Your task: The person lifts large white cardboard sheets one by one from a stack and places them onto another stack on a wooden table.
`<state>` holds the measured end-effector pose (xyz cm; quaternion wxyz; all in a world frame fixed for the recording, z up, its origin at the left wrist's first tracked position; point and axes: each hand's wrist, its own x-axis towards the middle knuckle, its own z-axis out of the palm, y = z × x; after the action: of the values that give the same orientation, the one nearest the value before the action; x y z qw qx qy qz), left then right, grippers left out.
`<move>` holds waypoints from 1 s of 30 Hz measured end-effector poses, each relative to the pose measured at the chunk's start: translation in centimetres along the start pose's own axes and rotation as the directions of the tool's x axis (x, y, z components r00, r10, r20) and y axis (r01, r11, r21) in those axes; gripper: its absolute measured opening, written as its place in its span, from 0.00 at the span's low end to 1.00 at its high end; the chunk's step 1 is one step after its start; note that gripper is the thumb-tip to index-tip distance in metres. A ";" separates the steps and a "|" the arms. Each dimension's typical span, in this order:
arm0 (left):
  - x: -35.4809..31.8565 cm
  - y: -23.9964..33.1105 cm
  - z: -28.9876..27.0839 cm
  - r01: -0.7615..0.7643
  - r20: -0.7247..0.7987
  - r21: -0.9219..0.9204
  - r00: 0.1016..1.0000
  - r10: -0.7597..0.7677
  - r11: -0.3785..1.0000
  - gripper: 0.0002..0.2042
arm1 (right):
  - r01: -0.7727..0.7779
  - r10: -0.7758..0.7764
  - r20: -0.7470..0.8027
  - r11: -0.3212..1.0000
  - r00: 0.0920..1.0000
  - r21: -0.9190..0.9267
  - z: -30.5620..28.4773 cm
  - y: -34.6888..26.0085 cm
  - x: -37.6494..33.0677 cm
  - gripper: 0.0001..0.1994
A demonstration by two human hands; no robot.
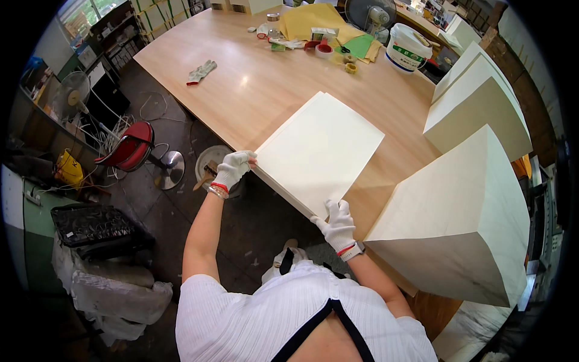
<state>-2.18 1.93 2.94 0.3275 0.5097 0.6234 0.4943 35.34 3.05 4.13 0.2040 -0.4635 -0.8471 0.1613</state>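
Observation:
A thick, flat white stack of large sheets or boards (322, 154) lies slantwise at the near edge of the wooden table. My left hand (234, 169), in a white knit glove with a red cuff, grips its left corner with bent fingers. At the near corner, my gloved right hand (336, 226) pinches the stack's edge, thumb and fingers closed. The fingers under the edge are partly hidden in both hands. Just below my left hand, a brush (207, 175) rests on a round pale bucket (208, 155).
Tall stacks of white sheets (446, 211) and white boards (482, 102) stand at the right. Farther back are a white tub (405, 48), tape rolls (324, 50), yellow paper (310, 23) and a fan (375, 15). A loose glove (202, 72) lies left; a red stool (134, 145) stands on the floor.

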 end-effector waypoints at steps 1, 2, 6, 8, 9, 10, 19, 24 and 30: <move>0.1 0.7 -0.1 0.005 -0.002 0.009 1.000 -0.005 1.000 0.11 | 0.006 -0.006 -0.013 1.000 1.000 0.003 -0.3 -0.3 0.1 0.34; 0.2 0.8 -0.2 0.003 0.007 0.027 1.000 -0.003 1.000 0.11 | 0.013 -0.012 -0.025 1.000 1.000 0.005 -0.5 -0.5 0.1 0.33; 0.3 1.3 -0.4 -0.081 0.027 0.103 0.997 0.079 0.991 0.12 | 0.038 -0.037 -0.059 0.999 0.998 0.011 -0.5 -0.6 0.1 0.32; 0.2 1.3 -0.4 -0.108 0.017 0.126 0.994 0.107 0.986 0.12 | 0.039 -0.036 -0.062 0.999 0.997 0.038 -0.4 -0.5 0.1 0.31; 0.1 1.2 -0.3 -0.097 0.003 0.128 0.995 0.097 0.987 0.11 | 0.042 -0.039 -0.060 0.998 0.997 0.041 -0.4 -0.5 0.1 0.31; 0.2 1.0 -0.3 -0.085 -0.006 0.129 0.996 0.087 0.988 0.11 | 0.040 -0.037 -0.059 0.998 0.998 0.044 -0.4 -0.5 0.0 0.31; 1.4 1.2 -1.3 0.061 0.088 -0.068 0.995 -0.055 0.996 0.09 | 0.027 -0.021 -0.065 0.996 0.998 0.085 -0.4 -0.7 0.1 0.29; 1.4 1.8 -1.2 0.114 0.084 0.014 0.990 -0.114 0.993 0.10 | 0.000 0.004 -0.049 0.996 0.999 0.094 -0.7 -1.0 0.0 0.28; 1.5 2.1 -1.3 0.130 0.086 0.046 0.987 -0.134 0.990 0.09 | -0.002 0.007 -0.051 0.995 0.999 0.098 -0.6 -0.7 -0.2 0.29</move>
<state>-3.11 3.01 5.49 0.3765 0.4954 0.6504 0.4357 35.19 2.60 4.95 0.2475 -0.4589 -0.8316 0.1912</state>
